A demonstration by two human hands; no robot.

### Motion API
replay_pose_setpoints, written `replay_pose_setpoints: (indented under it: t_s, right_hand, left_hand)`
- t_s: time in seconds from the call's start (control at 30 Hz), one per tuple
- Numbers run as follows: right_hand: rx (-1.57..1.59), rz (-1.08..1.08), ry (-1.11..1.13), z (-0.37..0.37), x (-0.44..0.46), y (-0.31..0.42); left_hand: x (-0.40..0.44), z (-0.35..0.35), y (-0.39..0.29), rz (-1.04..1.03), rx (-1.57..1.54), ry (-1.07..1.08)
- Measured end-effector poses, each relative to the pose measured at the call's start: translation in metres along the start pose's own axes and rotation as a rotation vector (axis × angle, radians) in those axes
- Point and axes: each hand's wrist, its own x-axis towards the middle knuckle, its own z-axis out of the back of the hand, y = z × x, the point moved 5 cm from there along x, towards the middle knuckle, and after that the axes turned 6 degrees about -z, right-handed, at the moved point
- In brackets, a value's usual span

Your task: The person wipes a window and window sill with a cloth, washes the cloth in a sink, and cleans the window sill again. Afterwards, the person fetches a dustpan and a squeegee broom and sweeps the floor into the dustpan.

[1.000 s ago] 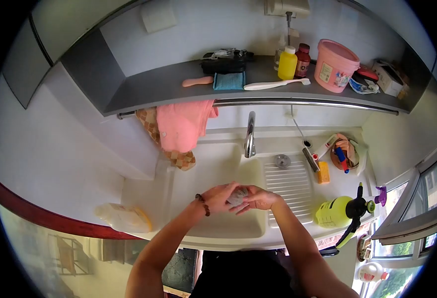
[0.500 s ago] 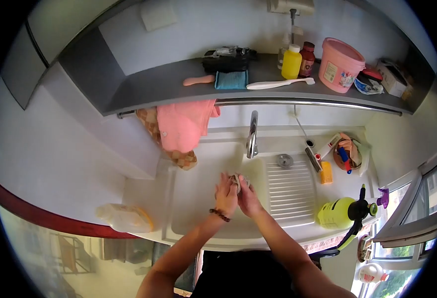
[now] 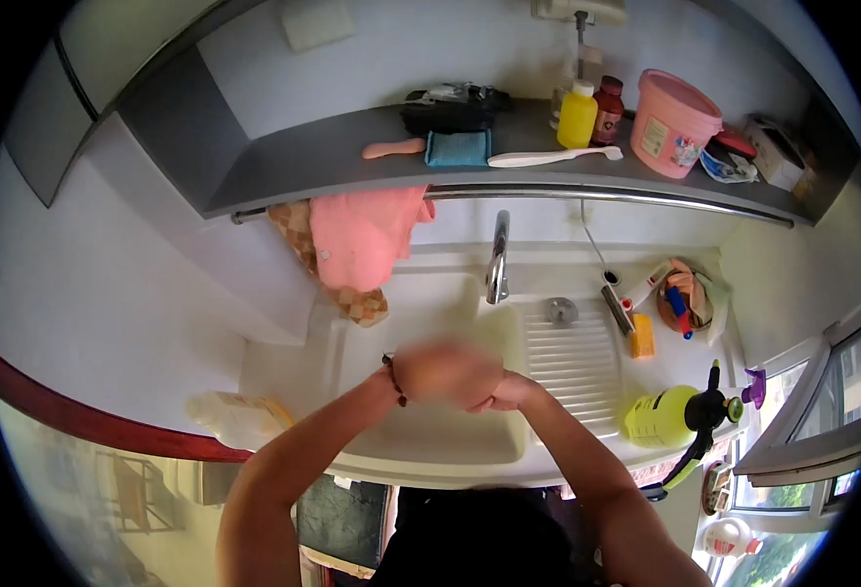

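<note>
Over the sink basin [image 3: 401, 445], my two hands meet. My left hand [image 3: 440, 372], with a dark beaded bracelet [image 3: 395, 382] at the wrist, is smeared by motion and its fingers cannot be made out. Against it from the right lies my right hand [image 3: 509, 392], fingers curled in, with whatever they hold hidden. The small greyish crumpled cloth seen between the hands earlier does not show now. Behind the hands stands the chrome faucet [image 3: 498, 259].
A ribbed drainboard [image 3: 574, 367] adjoins the basin. To its right are a yellow sponge [image 3: 642, 337], a squeegee [image 3: 617, 311], a basket [image 3: 667, 311] and a green spray bottle [image 3: 660, 418]. Pink towel [image 3: 367, 235] hangs from the rail [image 3: 607, 199] under the shelf [image 3: 323, 161].
My hands have turned more level and pressed together, forearms spread wider. My left hand has blurred, its wrist shifting left and up. The greyish cloth has gone out of sight.
</note>
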Motion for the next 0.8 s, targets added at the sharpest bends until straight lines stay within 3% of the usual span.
replay_pose_setpoints:
  t_s: [0.03,0.1,0.13,0.2,0.27,0.3,0.37,0.4,0.57,0.6,0.67,0.73,0.77,0.8]
  right_hand:
    - [-0.090,-0.049,-0.079,0.009,0.006,-0.007]
    - [-0.184,-0.088,-0.159,0.013,0.009,-0.006]
    - [-0.231,-0.099,-0.219,0.012,0.009,-0.002]
    - [-0.273,-0.110,-0.281,0.020,0.014,0.000]
    - [-0.618,-0.043,-0.403,0.041,0.025,0.005]
    - [-0.614,-0.040,-0.406,0.031,0.025,0.014]
    - [-1.150,-0.117,-0.582,0.004,0.018,0.036]
    - [-1.147,-0.119,-0.583,0.013,0.022,0.029]
    - [-1.666,0.462,-0.688,0.093,0.071,-0.018]
    - [-1.665,0.460,-0.688,0.079,0.066,-0.010]
    - [-1.645,-0.066,-0.709,0.052,0.052,0.008]
    - [-1.610,-0.067,-0.699,0.067,0.057,0.000]
    - [-1.573,0.012,-0.690,0.087,0.065,-0.011]
    - [-1.494,0.139,-0.649,0.120,0.084,-0.031]
  left_hand:
    - [-0.005,-0.024,0.025,0.085,-0.586,-0.032]
    - [-0.004,-0.030,0.031,0.169,-1.165,-0.056]
    - [-0.004,-0.020,0.028,0.077,-0.845,-0.105]
    - [-0.003,-0.020,0.030,-0.011,-0.529,-0.147]
    - [-0.002,-0.031,0.039,-0.041,-0.420,-0.149]
    - [-0.003,-0.040,0.049,-0.034,-0.440,-0.155]
    - [-0.008,-0.067,0.074,-0.010,-0.527,-0.182]
    - [-0.012,-0.083,0.088,0.013,-0.584,-0.200]
    - [-0.038,-0.150,0.165,0.097,-0.818,-0.270]
    - [-0.045,-0.162,0.180,0.108,-0.850,-0.281]
    - [-0.055,-0.183,0.205,0.117,-0.883,-0.298]
    - [-0.060,-0.192,0.218,0.104,-0.961,-0.358]
    - [-0.058,-0.181,0.206,0.060,-1.187,-0.491]
    - [-0.053,-0.168,0.188,0.059,-1.188,-0.491]
